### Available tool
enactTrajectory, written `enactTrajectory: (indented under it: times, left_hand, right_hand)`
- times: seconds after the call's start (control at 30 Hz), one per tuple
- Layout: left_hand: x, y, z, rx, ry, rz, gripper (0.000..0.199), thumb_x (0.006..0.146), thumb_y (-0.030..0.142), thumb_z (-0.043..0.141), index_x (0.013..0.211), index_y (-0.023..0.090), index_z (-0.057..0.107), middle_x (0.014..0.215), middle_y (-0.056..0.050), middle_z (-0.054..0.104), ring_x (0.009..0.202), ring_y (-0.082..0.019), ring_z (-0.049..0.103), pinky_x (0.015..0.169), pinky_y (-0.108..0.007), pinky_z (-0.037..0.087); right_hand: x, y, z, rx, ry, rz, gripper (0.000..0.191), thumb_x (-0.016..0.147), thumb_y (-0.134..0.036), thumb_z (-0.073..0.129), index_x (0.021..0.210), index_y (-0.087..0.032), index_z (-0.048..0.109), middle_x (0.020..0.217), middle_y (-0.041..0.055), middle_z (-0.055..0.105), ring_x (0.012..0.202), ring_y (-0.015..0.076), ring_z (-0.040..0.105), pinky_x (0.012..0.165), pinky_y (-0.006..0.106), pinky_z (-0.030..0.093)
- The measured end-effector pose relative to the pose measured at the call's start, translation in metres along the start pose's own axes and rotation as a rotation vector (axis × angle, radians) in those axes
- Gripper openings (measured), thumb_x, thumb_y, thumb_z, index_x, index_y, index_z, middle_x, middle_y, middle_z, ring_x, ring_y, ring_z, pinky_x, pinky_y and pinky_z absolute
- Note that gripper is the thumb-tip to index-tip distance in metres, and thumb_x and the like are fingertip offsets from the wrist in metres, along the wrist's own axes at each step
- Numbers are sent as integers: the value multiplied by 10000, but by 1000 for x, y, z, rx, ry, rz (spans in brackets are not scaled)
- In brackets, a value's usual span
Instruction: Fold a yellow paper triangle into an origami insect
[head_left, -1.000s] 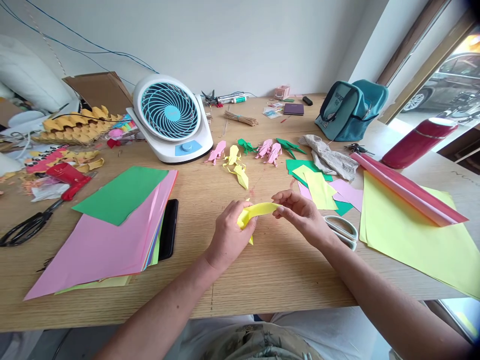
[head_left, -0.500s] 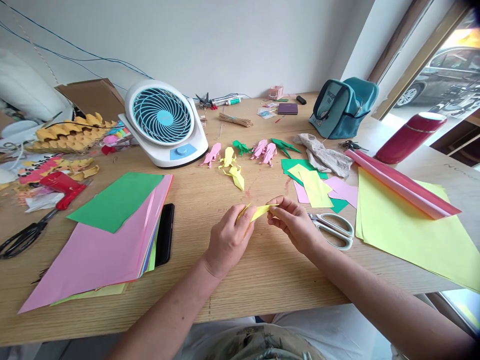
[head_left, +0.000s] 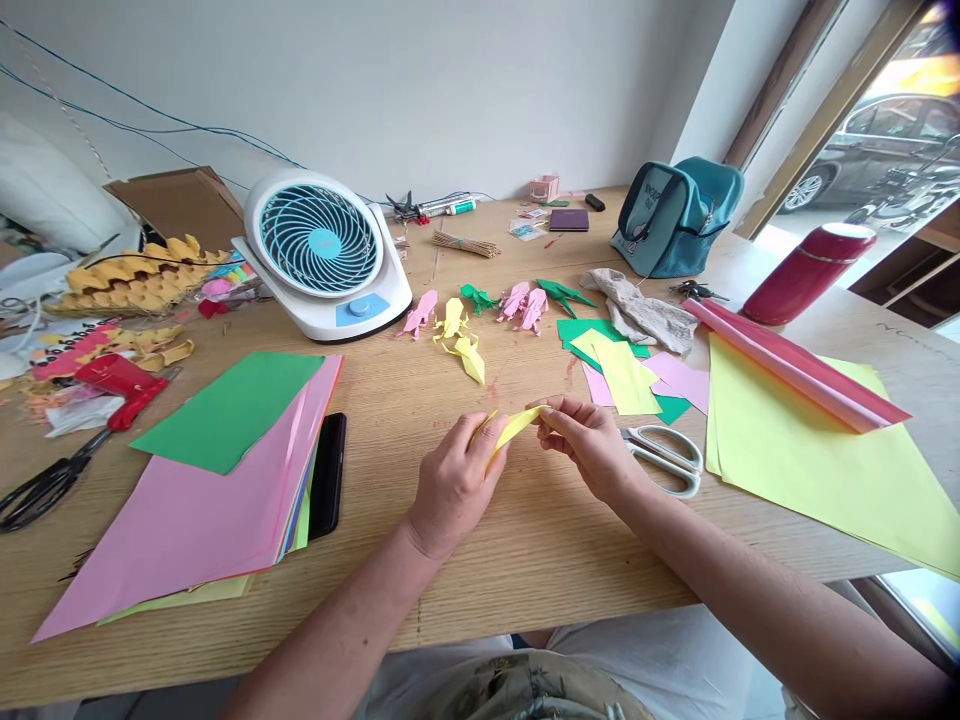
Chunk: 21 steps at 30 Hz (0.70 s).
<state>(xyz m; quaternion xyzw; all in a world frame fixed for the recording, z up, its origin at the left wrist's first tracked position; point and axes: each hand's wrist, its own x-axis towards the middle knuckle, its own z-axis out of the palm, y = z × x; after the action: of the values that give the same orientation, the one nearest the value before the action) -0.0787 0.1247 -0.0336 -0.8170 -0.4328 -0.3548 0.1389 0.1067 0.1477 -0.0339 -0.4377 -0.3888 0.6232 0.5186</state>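
A folded strip of yellow paper (head_left: pixel 517 428) is held above the wooden table between my two hands. My left hand (head_left: pixel 459 480) pinches its left end, with thumb and fingers closed. The tip at the other end is gripped by my right hand (head_left: pixel 589 445), fingertips pressed together. Beyond them lie folded paper figures: yellow (head_left: pixel 470 358), pink (head_left: pixel 534 310) and green (head_left: pixel 478 297). Cut yellow pieces (head_left: pixel 628 378) lie with green and pink ones behind my right hand. Scissors with pale handles (head_left: pixel 667 460) rest just right of that hand.
On the left are a stack of coloured sheets (head_left: pixel 202 510), a black phone (head_left: pixel 328 475), black-handled scissors (head_left: pixel 49 485) and a fan (head_left: pixel 322 250). Yellow sheets (head_left: pixel 817 460), a red bottle (head_left: pixel 810 272), a grey cloth (head_left: pixel 645 310) and a teal bag (head_left: pixel 675 220) are on the right.
The view has shifted slightly. Both hands keep their grip on the yellow paper, whose right end now appears slightly higher and more bent.
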Motion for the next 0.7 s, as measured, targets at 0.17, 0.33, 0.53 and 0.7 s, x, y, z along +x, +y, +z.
enactTrajectory:
  times: [0.17, 0.33, 0.53, 0.7]
  left_hand:
    - [0, 0, 1, -78, -21, -68, 265, 936, 157, 585, 1197, 206, 581, 1037, -61, 671, 917, -166, 694, 793, -245, 549]
    - [3, -6, 3, -324, -22, -222, 217, 885, 97, 616, 1073, 204, 614, 991, -43, 663, 929, -171, 662, 818, -276, 536]
    - [3, -6, 4, -357, -28, -226, 199, 869, 86, 626, 1036, 193, 619, 953, -33, 665, 879, -162, 657, 792, -270, 529]
    - [0, 3, 0, -152, -53, -84, 227, 927, 138, 578, 1145, 195, 601, 1022, -60, 664, 905, -168, 692, 770, -248, 554]
  right_hand:
    - [-2, -3, 1, 13, 0, 20, 319, 667, -466, 807, 818, -191, 752, 678, -2, 622, 630, 107, 533, 628, 274, 459]
    - [-2, -2, 0, 7, -90, -47, 373, 721, -403, 800, 1049, -239, 729, 784, -19, 649, 699, 104, 560, 692, 271, 468]
    - [-1, -1, 1, -71, -140, -74, 373, 712, -377, 816, 1024, -226, 675, 825, -18, 645, 738, 115, 572, 694, 273, 478]
    - [1, 6, 2, -80, -127, -35, 325, 683, -407, 821, 878, -204, 657, 789, -24, 641, 658, 102, 565, 660, 277, 475]
